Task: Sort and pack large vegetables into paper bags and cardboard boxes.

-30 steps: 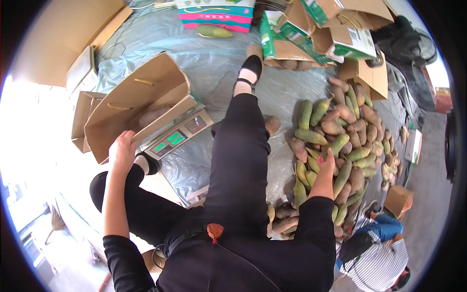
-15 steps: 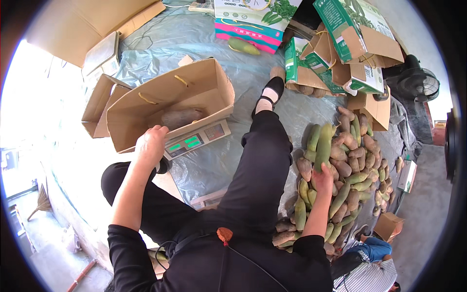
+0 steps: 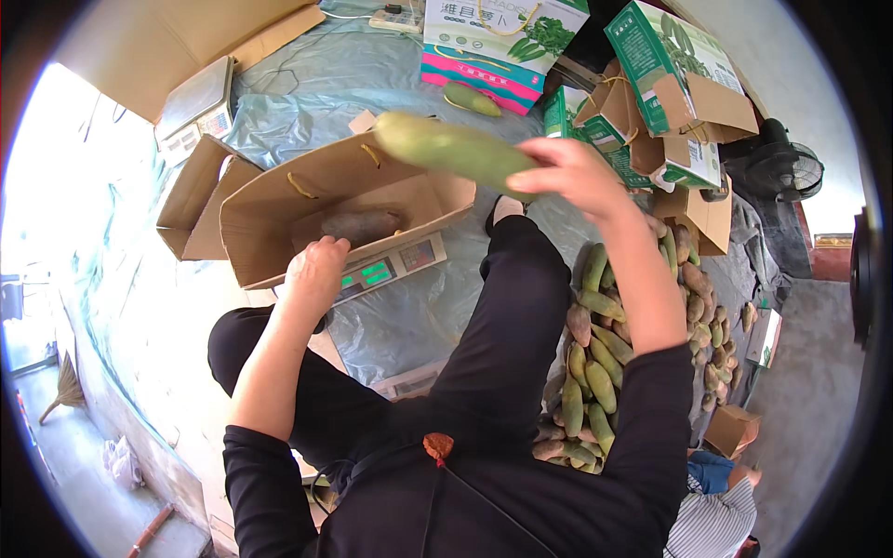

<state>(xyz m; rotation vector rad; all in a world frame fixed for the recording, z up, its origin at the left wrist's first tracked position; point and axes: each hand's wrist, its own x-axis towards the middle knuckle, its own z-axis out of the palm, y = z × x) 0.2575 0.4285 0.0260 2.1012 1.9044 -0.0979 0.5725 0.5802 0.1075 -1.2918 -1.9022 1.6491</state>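
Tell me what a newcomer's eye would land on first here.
First, the long green vegetable in the right hand, blurred near the top centre. Next, the open cardboard box at centre-left, the left hand at its near edge, beside a lit green display. Then the vegetable pile right of the legs.

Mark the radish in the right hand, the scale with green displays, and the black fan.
Radish (image 3: pixel 451 153): head view, middle of its body.
Scale (image 3: pixel 377 272): head view, on a green display.
Fan (image 3: pixel 797 173): head view, on its round grille.
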